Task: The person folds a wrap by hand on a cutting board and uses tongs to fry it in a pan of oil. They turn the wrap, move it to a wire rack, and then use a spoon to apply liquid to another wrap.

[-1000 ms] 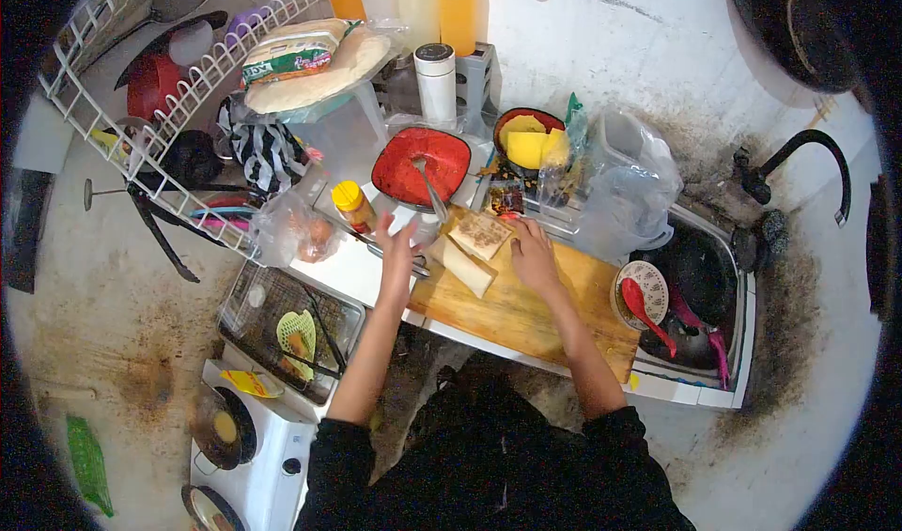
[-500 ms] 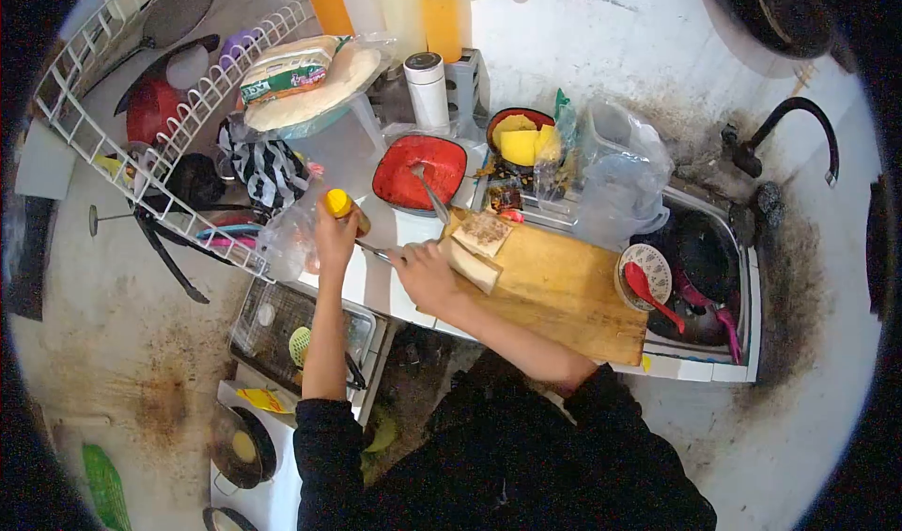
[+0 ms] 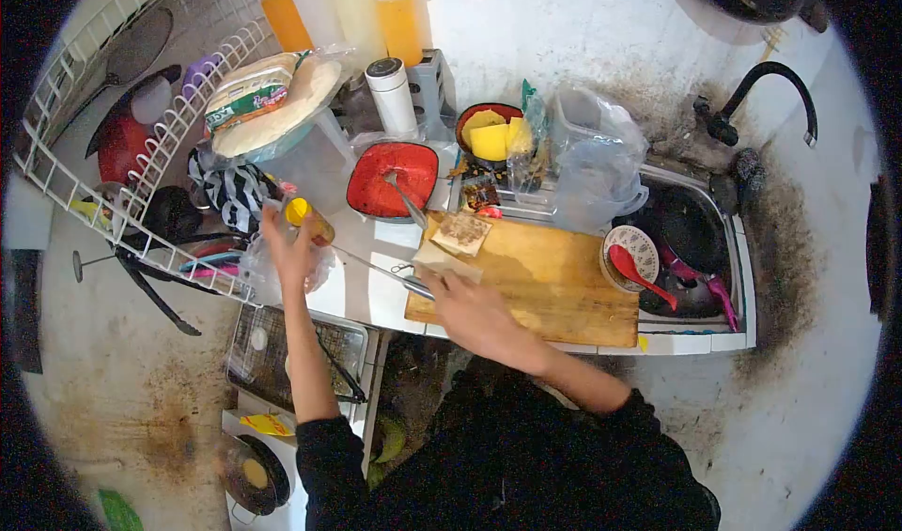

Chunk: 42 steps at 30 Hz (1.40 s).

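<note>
My left hand [image 3: 289, 249] is beside a small jar with a yellow lid [image 3: 303, 214], its thumb near the jar and its fingers partly blurred. The jar lies tilted at the counter's left part. My right hand [image 3: 470, 310] is closed round the handle of a long metal utensil [image 3: 387, 273], which points left toward the jar. Under and beside that hand is a pale bread slice [image 3: 449, 262] on the wooden board [image 3: 573, 296]. Another slice with a brown spread [image 3: 461, 233] lies just behind it. A red square dish [image 3: 392, 181] holds a spoon [image 3: 406, 199].
A white bottle [image 3: 391, 99] stands behind the dish, near a bowl of yellow pieces [image 3: 489, 138]. The sink [image 3: 742, 277] is at right, with a patterned bowl [image 3: 631, 257] and red spoon by it. A wire rack [image 3: 141, 240] is at left.
My right hand and the utensil have moved right and down over the board. My left hand has shifted left and its fingers have loosened around the jar. The camera view has shifted.
</note>
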Available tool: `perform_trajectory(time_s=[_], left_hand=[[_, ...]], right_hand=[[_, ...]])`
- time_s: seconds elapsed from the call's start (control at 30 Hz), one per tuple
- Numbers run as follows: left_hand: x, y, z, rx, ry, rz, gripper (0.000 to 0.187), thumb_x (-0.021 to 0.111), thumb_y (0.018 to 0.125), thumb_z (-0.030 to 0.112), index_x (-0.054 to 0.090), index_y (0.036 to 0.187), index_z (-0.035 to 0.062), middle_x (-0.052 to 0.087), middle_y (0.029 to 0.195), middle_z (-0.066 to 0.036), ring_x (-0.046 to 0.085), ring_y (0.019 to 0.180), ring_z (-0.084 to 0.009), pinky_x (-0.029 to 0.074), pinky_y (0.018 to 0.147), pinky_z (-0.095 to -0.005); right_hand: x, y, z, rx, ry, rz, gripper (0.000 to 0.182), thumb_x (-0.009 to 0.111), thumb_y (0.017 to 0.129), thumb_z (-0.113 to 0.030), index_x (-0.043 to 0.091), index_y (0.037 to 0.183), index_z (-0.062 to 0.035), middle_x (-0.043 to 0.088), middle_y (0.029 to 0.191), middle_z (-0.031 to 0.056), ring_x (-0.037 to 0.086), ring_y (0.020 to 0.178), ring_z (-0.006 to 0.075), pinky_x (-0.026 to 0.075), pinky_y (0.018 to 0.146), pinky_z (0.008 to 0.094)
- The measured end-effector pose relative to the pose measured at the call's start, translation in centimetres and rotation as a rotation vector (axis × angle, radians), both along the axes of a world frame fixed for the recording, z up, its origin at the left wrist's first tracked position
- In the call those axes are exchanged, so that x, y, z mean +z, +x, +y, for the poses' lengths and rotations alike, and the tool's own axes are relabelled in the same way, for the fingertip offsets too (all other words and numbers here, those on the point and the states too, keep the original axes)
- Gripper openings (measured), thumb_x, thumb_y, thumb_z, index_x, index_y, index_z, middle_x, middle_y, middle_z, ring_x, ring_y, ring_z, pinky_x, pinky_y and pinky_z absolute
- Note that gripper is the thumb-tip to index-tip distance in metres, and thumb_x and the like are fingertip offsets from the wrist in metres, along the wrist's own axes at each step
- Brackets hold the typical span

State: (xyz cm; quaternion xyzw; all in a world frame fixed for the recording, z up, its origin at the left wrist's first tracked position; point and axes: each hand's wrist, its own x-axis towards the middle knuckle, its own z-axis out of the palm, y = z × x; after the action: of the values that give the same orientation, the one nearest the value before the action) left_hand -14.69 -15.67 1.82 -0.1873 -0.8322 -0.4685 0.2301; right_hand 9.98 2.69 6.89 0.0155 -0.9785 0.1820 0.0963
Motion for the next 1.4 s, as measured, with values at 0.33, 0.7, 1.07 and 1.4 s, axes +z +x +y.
perform_trajectory(time_s=[0.33, 0.7, 1.07, 1.4], left_hand=[[-3.4, 15.3, 5.1, -0.341, 0.29, -0.394, 0.041, 0.051, 0.08, 0.004, 0.037, 0.118, 0.0043, 0.041, 0.119, -0.01, 0.038, 0.113, -0.0205, 0.029, 0.094, -0.0355], [0.1, 14.4, 13.6, -0.743, 0.002, -0.269, 0.029, 0.055, 0.076, 0.006, 0.049, 0.104, 0.0018, 0.051, 0.102, -0.014, 0.047, 0.102, -0.0248, 0.033, 0.089, -0.0307], [-2.8, 17.5, 9.0, -0.624, 0.243, -0.461, 0.029, 0.053, 0.074, -0.002, 0.047, 0.102, -0.0003, 0.048, 0.1, -0.01, 0.046, 0.1, -0.0201, 0.033, 0.089, -0.0284], [-4.8, 21.3, 6.8, -0.624, 0.267, -0.498, 0.025, 0.054, 0.075, -0.001, 0.049, 0.1, 0.0008, 0.051, 0.098, -0.008, 0.048, 0.093, -0.0174, 0.036, 0.083, -0.0272]], right_hand=[[-4.2, 13.9, 4.6, -0.52, -0.787, -0.05, 0.044, 0.04, 0.087, -0.015, 0.028, 0.127, -0.0016, 0.039, 0.123, 0.0213, 0.038, 0.115, 0.0331, 0.029, 0.096, 0.0353], [-5.1, 12.6, 4.9, -0.674, -0.381, -0.165, 0.05, 0.044, 0.086, -0.023, 0.024, 0.125, 0.0009, 0.04, 0.114, 0.0265, 0.046, 0.101, 0.0389, 0.039, 0.083, 0.0417], [-1.2, 0.0, 11.5, -0.338, -0.161, -0.018, 0.041, 0.05, 0.081, -0.03, 0.045, 0.105, 0.003, 0.055, 0.092, 0.0198, 0.055, 0.085, 0.0358, 0.044, 0.074, 0.0412], [-9.9, -12.9, 14.5, -0.63, -0.11, -0.112, 0.042, 0.052, 0.075, -0.007, 0.033, 0.111, 0.0023, 0.052, 0.092, 0.0271, 0.054, 0.081, 0.0421, 0.045, 0.071, 0.044]])
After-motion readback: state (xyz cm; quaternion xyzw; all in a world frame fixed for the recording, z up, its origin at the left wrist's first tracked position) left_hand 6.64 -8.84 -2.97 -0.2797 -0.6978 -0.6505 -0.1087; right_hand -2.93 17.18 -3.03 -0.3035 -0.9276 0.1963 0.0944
